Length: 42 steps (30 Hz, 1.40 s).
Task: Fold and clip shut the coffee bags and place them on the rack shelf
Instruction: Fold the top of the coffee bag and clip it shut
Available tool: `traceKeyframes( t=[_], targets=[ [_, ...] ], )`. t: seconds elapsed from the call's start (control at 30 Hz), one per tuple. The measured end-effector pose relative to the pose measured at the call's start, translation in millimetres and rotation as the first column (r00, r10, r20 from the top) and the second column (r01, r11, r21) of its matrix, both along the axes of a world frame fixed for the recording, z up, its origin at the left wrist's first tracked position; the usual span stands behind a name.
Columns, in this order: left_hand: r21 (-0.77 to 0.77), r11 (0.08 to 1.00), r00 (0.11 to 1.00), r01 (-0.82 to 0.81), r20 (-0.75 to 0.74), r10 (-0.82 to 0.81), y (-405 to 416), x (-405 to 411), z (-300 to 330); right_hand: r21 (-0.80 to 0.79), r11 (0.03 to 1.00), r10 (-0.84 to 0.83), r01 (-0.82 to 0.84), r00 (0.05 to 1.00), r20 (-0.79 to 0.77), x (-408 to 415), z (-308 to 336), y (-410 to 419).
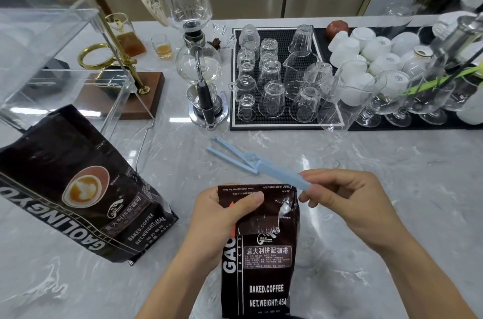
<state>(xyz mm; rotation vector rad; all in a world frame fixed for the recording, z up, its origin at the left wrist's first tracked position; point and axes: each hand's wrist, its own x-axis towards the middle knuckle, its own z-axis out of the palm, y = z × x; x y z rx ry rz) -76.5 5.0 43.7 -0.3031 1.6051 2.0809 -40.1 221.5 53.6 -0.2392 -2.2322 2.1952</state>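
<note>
Our left hand (219,216) grips the upright bag (261,253) by its folded top; our right hand (347,203) pinches the clip (277,171), long axis pointing up-left, away from us.

Before me: siphon coffee maker (200,68), upturned glasses (271,78) on black mat (283,124), white cups (366,49), marble counter (366,175).

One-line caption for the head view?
Left hand holds folded coffee bag; right hand brings blue clip.
</note>
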Motion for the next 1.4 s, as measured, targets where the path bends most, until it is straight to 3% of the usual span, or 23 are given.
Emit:
traceKeyframes(
  t=[0.2, 0.73, 1.4],
  targets=[
    [0.004, 0.999, 0.998, 0.044, -0.055, -0.044, -0.5, 4.6, -1.2, 0.069, 0.991, 0.111, -0.115, 0.992, 0.051, -4.0, 10.7, -7.3],
    [-0.002, 0.998, 0.987, 0.065, -0.146, -0.064, -3.6, 10.5, -1.0, -0.011, 0.986, 0.169, -0.168, 0.98, 0.102, 4.5, 13.1, -21.1],
    [0.085, 0.992, 0.995, 0.098, 0.013, -0.099, -12.1, 13.9, -13.1, -0.025, 0.966, 0.258, -0.257, 0.958, 0.128, 0.2, 12.9, -31.2]
  ],
)
